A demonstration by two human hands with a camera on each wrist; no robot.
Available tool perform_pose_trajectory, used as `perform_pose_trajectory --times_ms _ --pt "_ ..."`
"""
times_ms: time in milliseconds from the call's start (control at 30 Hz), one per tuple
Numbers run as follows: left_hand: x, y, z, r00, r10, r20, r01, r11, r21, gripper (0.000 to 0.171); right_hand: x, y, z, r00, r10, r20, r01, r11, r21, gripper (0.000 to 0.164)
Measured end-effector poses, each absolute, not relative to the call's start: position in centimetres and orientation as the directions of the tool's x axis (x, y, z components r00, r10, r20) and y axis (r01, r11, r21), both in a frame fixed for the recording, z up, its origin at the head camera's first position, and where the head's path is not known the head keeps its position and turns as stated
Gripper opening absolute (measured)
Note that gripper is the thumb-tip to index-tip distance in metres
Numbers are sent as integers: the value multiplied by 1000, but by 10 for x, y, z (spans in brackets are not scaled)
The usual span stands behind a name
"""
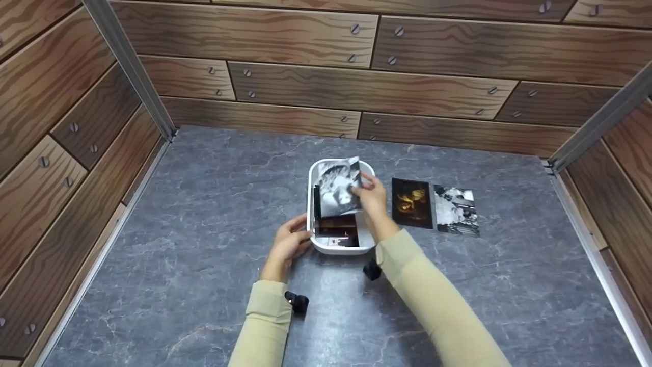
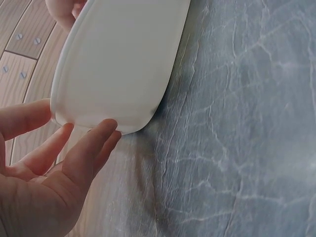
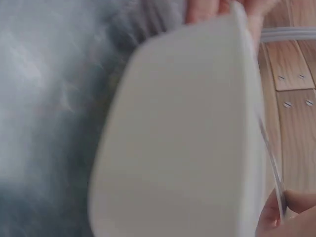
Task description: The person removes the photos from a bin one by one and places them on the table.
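Note:
A white rectangular plastic tub (image 1: 341, 250) stands on the grey surface. My right hand (image 1: 374, 201) pinches a black-and-white photo print (image 1: 336, 191) by its right edge, thumb on top, over the tub's far part. In the right wrist view this print (image 3: 272, 163) shows edge-on above the rim. Below it, inside the tub, lie darker reddish prints (image 1: 338, 227), partly covered. My left hand (image 1: 289, 242) touches the tub's near left corner, its fingers spread and nearly straight; in the left wrist view fingertips (image 2: 106, 126) rest against the outer wall.
Right of the tub lie two prints side by side: a dark one with golden shapes (image 1: 411, 203) and a black-and-white one (image 1: 456, 210). Wood-patterned panels (image 1: 305, 41) enclose the back and sides, with metal posts (image 1: 137, 71) in the corners. Small black devices (image 1: 297, 303) sit at both wrists.

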State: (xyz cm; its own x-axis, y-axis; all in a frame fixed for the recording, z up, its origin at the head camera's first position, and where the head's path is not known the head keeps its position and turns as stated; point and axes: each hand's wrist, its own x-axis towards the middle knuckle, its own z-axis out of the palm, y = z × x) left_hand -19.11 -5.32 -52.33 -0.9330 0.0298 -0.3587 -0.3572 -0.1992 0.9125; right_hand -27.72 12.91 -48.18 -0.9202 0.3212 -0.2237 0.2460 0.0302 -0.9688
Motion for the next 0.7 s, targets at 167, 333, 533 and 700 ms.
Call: perform_pose_trajectory --times_ms 167,333,533,700 --pt "-192 -54 -524 -932 22 -363 -360 -189 913 57 -284 161 -467 -915 340 -218 225 -20 -974 53" --pt "-192 -55 -525 -930 18 -366 -362 -195 911 58 -288 203 -461 -903 373 -215 204 -69 -977 55" --pt "-193 -54 -524 -928 23 -371 -367 -209 906 59 -288 262 -459 -858 445 -256 246 -82 -966 58" --pt "-192 -53 -524 -934 18 -356 -352 -199 915 58 -282 320 -460 -771 509 -383 264 -293 -919 61"
